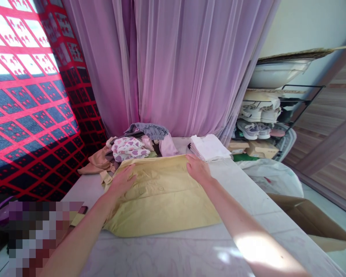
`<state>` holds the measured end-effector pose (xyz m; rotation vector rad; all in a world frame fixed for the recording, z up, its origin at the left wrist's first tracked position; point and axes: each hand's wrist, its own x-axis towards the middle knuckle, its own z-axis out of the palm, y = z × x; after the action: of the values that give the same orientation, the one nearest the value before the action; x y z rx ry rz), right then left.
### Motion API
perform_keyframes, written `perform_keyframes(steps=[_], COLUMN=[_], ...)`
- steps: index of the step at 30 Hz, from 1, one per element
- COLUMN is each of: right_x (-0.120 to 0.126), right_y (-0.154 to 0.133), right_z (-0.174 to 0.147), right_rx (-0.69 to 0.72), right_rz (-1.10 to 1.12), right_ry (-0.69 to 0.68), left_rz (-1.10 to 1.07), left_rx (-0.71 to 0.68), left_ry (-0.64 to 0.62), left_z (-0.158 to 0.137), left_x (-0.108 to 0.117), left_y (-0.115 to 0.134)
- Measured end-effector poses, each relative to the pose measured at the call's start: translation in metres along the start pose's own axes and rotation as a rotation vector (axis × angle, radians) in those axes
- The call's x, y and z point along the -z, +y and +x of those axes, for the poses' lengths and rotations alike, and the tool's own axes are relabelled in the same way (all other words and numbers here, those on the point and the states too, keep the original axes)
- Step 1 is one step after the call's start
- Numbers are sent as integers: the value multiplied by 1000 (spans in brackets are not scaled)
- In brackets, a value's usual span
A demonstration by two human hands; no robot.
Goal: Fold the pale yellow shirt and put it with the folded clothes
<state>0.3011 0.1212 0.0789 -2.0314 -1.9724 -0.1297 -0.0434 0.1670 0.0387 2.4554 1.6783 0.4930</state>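
A yellow garment (167, 207) with buttons and straps lies spread on a pale covered table (161, 257). My left hand (123, 181) rests on its left part, open, with the thumb apart from the fingers. At the garment's far right corner lies my right hand (198, 169), its fingers stretched over the cloth and partly foreshortened. My right forearm covers part of the garment's right edge. One strap (106, 178) sticks out on the left, beyond my left hand.
Behind the garment is a heap of crumpled clothes (129, 148), with folded white cloth (210, 147) to its right. Purple curtains (173, 69) hang behind the table. On the right stand a shoe rack (298, 100), a plastic bag (271, 177) and an open cardboard box (308, 219).
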Motion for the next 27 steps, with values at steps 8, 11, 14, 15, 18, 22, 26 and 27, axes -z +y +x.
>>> perform_keyframes(steps=[8, 11, 14, 15, 18, 22, 26, 27], right_x=[-41, -70, -83, -85, -81, -68, -61, -61], right_y=[-65, -85, -78, -71, -45, -15, 7, 11], right_z=[0, -12, -15, -15, -12, -5, 10, 15], right_rx=[185, 324, 277, 252, 160, -80, -390, -437], right_rz=[203, 203, 129, 107, 81, 79, 25, 23], right_ry=[-119, -221, -270, -280, -254, -158, -61, -64], left_rz=[-20, 50, 111, 118, 116, 117, 129, 135], left_rx=[-114, -114, -94, -90, -81, -62, -47, -41], left_ry=[-120, -157, -161, -156, -136, -139, -128, -117], left_z=[-8, -15, -21, -22, -25, -26, -27, -27], left_x=[-35, -55, -62, -62, -59, -56, -58, -58], left_y=[37, 44, 43, 43, 46, 51, 52, 52])
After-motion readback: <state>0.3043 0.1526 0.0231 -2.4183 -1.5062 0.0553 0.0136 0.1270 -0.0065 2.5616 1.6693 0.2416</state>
